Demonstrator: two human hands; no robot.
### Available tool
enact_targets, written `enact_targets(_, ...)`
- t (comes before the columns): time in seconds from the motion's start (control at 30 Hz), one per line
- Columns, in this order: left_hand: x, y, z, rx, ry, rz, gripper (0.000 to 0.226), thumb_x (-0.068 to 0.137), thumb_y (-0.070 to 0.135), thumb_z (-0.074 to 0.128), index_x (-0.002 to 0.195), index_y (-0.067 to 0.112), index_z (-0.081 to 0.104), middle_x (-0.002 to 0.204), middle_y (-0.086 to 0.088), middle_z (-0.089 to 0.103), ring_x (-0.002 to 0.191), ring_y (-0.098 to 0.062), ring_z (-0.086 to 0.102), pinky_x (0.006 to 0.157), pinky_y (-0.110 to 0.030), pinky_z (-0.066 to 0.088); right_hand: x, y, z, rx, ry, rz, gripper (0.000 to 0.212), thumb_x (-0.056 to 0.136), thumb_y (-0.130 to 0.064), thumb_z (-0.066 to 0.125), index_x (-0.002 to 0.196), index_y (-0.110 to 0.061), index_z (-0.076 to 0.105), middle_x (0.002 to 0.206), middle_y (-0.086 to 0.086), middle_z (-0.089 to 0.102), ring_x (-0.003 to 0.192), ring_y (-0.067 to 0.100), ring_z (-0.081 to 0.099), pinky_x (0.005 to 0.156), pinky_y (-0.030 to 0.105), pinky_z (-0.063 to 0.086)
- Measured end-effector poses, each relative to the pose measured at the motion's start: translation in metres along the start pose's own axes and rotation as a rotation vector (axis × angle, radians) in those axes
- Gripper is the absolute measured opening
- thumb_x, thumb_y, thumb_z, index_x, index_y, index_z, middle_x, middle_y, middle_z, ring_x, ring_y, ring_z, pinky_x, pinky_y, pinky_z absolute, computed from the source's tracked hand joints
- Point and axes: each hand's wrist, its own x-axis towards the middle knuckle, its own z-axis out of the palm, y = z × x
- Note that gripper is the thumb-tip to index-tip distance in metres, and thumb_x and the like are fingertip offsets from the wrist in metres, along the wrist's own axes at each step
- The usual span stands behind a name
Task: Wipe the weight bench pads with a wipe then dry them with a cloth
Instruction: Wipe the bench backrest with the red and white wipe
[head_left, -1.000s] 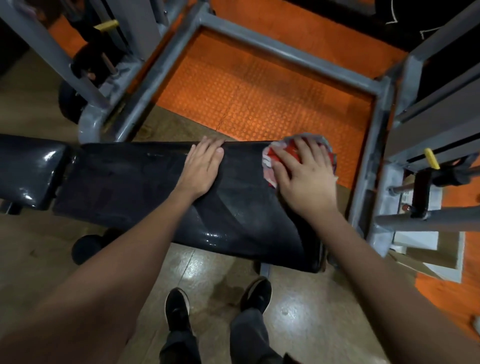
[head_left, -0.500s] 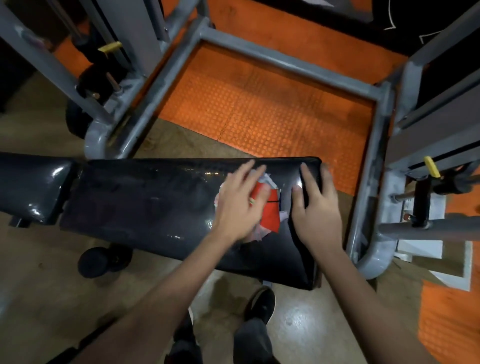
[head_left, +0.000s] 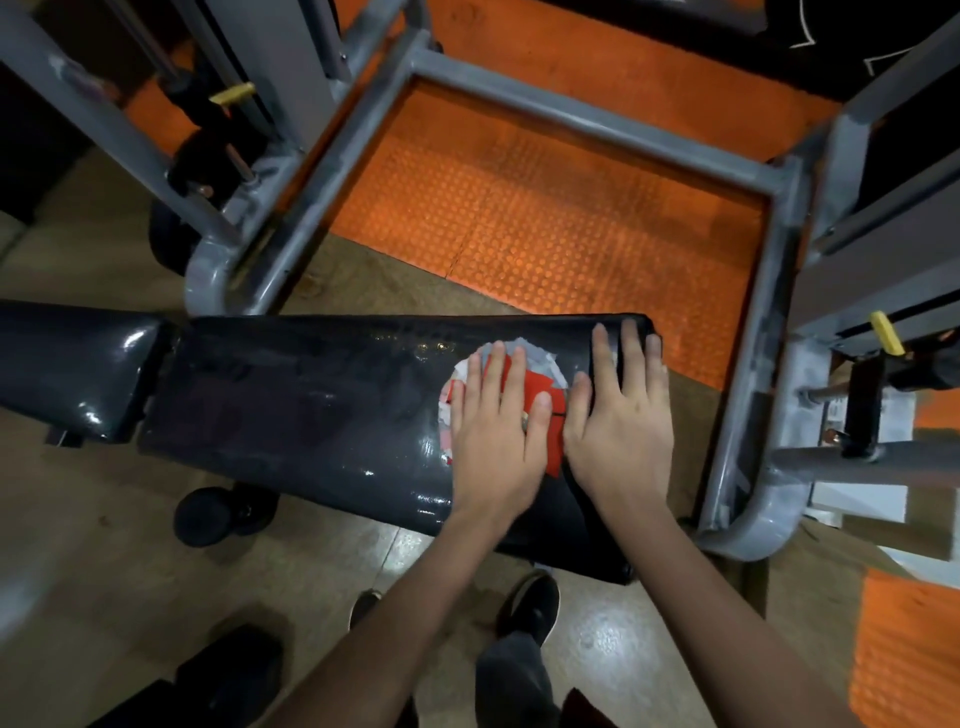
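Note:
The long black bench pad (head_left: 311, 410) lies across the middle, shiny and damp, with a shorter black pad (head_left: 72, 364) at its left end. A red, white and grey cloth (head_left: 540, 374) lies flat on the right part of the long pad. My left hand (head_left: 493, 426) presses on the cloth with straight fingers. Just to its right, my right hand (head_left: 618, 415) rests flat on the bare pad near the pad's right end, its thumb touching the cloth's edge.
A grey steel rack frame (head_left: 597, 130) surrounds the bench head, with uprights left and right. Orange studded mat (head_left: 545, 228) lies behind the bench. A black dumbbell (head_left: 223, 509) sits on the floor under the pad. My shoes (head_left: 530, 603) stand at the near side.
The cloth went from under my right hand to under my left hand. My right hand now lies flat on the pad beside it. The view shifted slightly.

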Motion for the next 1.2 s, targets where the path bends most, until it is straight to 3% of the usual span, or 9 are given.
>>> enact_targets(0.2,0.045,-0.033,-0.008,-0.011,-0.082,0.184,0.056,0.106,0.049,0.026,0.158,0.028,0.027,0.166,0.004,0.022,0.155,-0.011,0.008,0.126,-0.037,0.004,0.003,-0.008,0.004,-0.064,0.005,-0.047,0.050,0.104,-0.027,0.044,0.152,-0.014,0.049,0.162,0.014,0.040,0.153,0.036,0.031,0.127,0.048,0.020)
enact_targets(0.37,0.094,-0.094,-0.020,0.033,-0.017,0.324,0.048,0.106,0.046,0.031,0.140,0.021,0.054,0.139,-0.003,0.058,0.130,-0.023,0.049,0.112,-0.042,0.033,0.003,-0.012,0.007,-0.095,-0.015,-0.061,0.051,0.105,-0.041,0.046,0.152,-0.023,0.051,0.164,0.011,0.037,0.155,0.036,0.026,0.129,0.048,0.015)
enact_targets(0.53,0.135,-0.216,-0.036,0.136,-0.005,0.140,0.046,0.106,0.043,0.034,0.126,0.013,0.062,0.114,-0.017,0.065,0.104,-0.036,0.057,0.093,-0.045,0.043,0.004,-0.015,0.009,-0.156,-0.018,-0.079,0.051,0.105,-0.044,0.043,0.152,-0.026,0.050,0.164,0.010,0.037,0.155,0.034,0.027,0.128,0.049,0.017)
enact_targets(0.63,0.157,-0.310,-0.050,0.374,-0.046,0.118,0.049,0.105,0.046,0.038,0.128,0.007,0.057,0.119,-0.022,0.063,0.102,-0.044,0.055,0.089,-0.053,0.047,0.005,-0.016,0.008,-0.169,-0.007,-0.090,0.050,0.105,-0.044,0.044,0.152,-0.027,0.050,0.163,0.010,0.038,0.155,0.034,0.027,0.127,0.050,0.020)
enact_targets(0.7,0.164,-0.351,-0.054,0.425,-0.053,0.017,0.049,0.102,0.052,0.038,0.136,0.020,0.053,0.126,-0.016,0.061,0.110,-0.040,0.053,0.095,-0.053,0.046,0.004,-0.016,0.008,-0.168,0.002,-0.093,0.049,0.105,-0.043,0.045,0.151,-0.028,0.051,0.163,0.011,0.038,0.154,0.035,0.028,0.126,0.050,0.021)
enact_targets(0.83,0.160,-0.301,-0.053,0.426,0.012,-0.124,0.039,0.102,0.040,0.040,0.125,0.020,0.063,0.124,-0.015,0.064,0.115,-0.040,0.055,0.093,-0.046,0.045,0.004,-0.019,0.005,-0.165,0.000,-0.085,0.049,0.105,-0.042,0.045,0.151,-0.028,0.051,0.163,0.011,0.038,0.154,0.034,0.028,0.127,0.049,0.019)
enact_targets(1.07,0.123,-0.062,-0.028,0.151,0.061,0.100,0.038,0.097,0.036,0.046,0.083,0.015,0.073,0.082,-0.009,0.073,0.079,-0.029,0.068,0.068,-0.034,0.044,0.005,-0.022,0.000,-0.139,-0.044,-0.065,0.051,0.105,-0.040,0.043,0.153,-0.024,0.048,0.164,0.010,0.036,0.156,0.033,0.023,0.129,0.047,0.012)
enact_targets(1.13,0.117,-0.021,-0.012,0.192,0.033,0.266,0.038,0.096,0.038,0.041,0.084,0.018,0.071,0.080,-0.005,0.072,0.076,-0.031,0.067,0.066,-0.037,0.044,0.005,-0.023,0.000,-0.127,-0.043,-0.057,0.052,0.104,-0.037,0.044,0.153,-0.019,0.048,0.164,0.010,0.037,0.156,0.032,0.024,0.129,0.048,0.013)
enact_targets(1.2,0.117,-0.013,-0.009,0.181,-0.040,0.260,0.042,0.098,0.044,0.033,0.091,0.024,0.070,0.086,-0.003,0.071,0.083,-0.030,0.066,0.072,-0.039,0.041,0.005,-0.022,0.002,-0.125,-0.050,-0.048,0.051,0.105,-0.036,0.045,0.152,-0.016,0.048,0.164,0.010,0.038,0.156,0.031,0.024,0.129,0.048,0.014)
